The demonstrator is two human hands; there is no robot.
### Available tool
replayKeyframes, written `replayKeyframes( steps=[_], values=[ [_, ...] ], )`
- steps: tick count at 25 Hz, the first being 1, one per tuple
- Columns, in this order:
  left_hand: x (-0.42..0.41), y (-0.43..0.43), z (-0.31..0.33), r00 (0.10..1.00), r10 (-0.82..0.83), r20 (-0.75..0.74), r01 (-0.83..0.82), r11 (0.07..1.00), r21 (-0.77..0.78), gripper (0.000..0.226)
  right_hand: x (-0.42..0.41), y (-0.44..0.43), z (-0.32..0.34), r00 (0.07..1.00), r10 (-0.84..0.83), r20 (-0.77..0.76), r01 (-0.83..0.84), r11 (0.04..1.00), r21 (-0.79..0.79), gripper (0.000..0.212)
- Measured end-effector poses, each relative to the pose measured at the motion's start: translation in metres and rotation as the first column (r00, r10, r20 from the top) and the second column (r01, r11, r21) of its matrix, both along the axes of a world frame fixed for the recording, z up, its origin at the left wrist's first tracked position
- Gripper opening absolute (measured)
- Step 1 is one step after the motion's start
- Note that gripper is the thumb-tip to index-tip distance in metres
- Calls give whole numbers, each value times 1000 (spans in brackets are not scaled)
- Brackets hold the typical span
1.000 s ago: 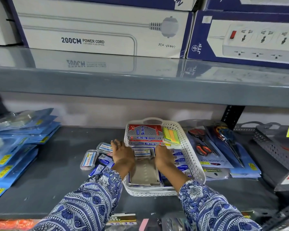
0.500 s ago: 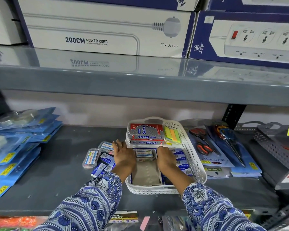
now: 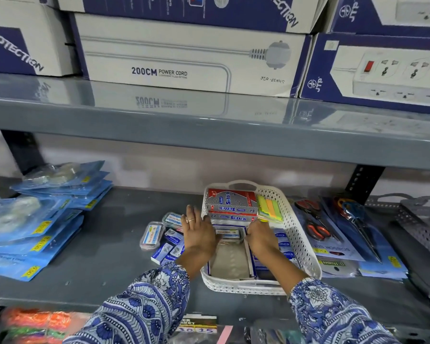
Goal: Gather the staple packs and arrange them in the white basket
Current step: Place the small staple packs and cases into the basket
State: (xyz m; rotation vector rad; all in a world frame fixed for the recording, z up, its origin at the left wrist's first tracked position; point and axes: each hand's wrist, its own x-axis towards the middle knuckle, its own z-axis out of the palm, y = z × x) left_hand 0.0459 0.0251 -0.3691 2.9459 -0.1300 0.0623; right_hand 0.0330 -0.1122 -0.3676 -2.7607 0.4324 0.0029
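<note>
The white basket stands on the lower grey shelf. At its back lie stacked Softek boxes and coloured sticky notes. Small blue staple boxes line its right side. A clear staple pack sits in the middle of the basket between my hands. My right hand curls against its right end. My left hand rests over the basket's left rim, fingers spread, thumb by the pack. More loose staple packs lie on the shelf left of the basket.
Blue tape packets are piled at the left. Scissor sets lie right of the basket, with a grey perforated tray beyond. The upper shelf overhangs close above, loaded with power-cord boxes.
The view has tilted upward a little. Both hands stay around the clear pack in the basket, nudged slightly toward its back; my left fingers have spread.
</note>
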Motion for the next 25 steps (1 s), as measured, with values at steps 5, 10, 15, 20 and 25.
replayKeyframes(
  steps=[5,10,15,20,25],
  values=[
    [-8,44,1,984,6,179,22,988,-154,66,4,9,21,994,31,104,-38,997,60,14],
    [-20,110,-28,968,86,237,-49,986,-157,101,3,49,47,966,134,221,-157,983,93,16],
    [-32,160,-54,983,178,33,-170,970,-174,129,-3,107,48,921,309,235,-338,937,92,14],
    [-31,170,-72,982,189,-16,-190,978,-82,142,-10,141,34,903,426,49,-423,904,-52,24],
    [-30,172,-78,984,172,52,-168,983,-75,69,-17,157,19,870,480,-113,-493,845,-207,29]
  ],
)
